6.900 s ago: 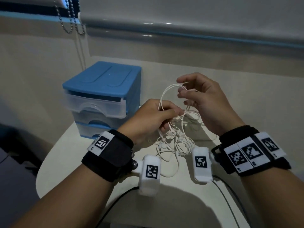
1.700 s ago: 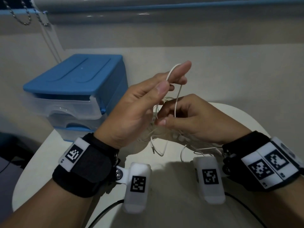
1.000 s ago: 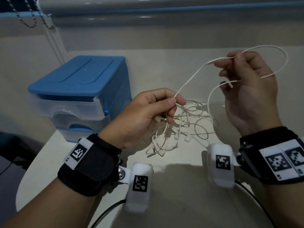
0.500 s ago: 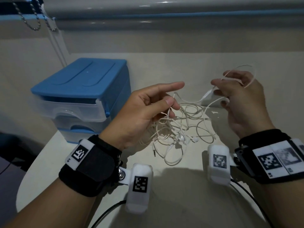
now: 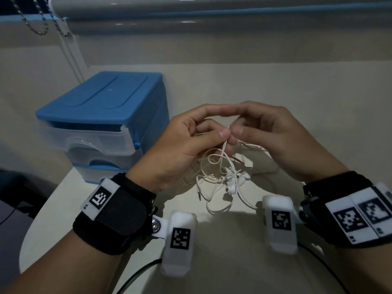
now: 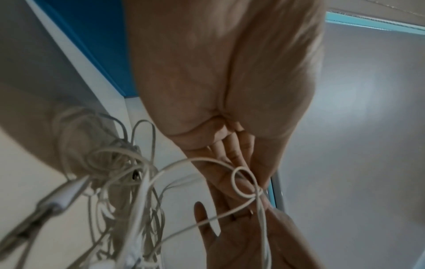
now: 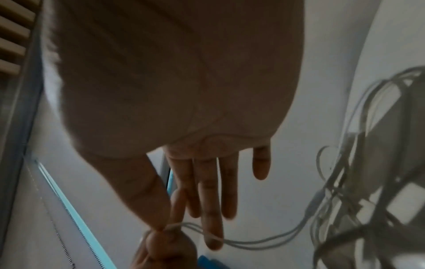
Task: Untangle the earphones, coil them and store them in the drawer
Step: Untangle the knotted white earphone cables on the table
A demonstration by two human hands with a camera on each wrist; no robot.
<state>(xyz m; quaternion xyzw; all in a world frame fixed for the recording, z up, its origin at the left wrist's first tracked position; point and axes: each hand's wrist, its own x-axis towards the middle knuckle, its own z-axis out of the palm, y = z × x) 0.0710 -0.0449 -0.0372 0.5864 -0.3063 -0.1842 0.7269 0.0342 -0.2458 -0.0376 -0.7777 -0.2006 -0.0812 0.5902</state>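
The white earphones (image 5: 218, 172) lie in a tangled heap on the pale table (image 5: 222, 262), with the earbuds (image 5: 233, 185) and the jack plug (image 5: 199, 195) at its near side. Both hands meet just above the heap. My left hand (image 5: 223, 134) pinches a strand between thumb and finger. My right hand (image 5: 236, 129) pinches the same strand beside it, its other fingers straight. In the left wrist view the cable (image 6: 243, 183) forms a small knotted loop at the fingertips. The right wrist view has the pinched cable (image 7: 253, 242) running off to the blurred heap.
A small blue drawer unit (image 5: 101, 115) stands at the back left of the table, its clear top drawer (image 5: 84, 141) pulled out a little. A bead chain (image 5: 38, 26) hangs at the upper left. Black cables (image 5: 135, 274) run off the near edge.
My right hand has come down and left from its raised spot, and now meets the left hand over the heap. The long strand it held up has dropped back.
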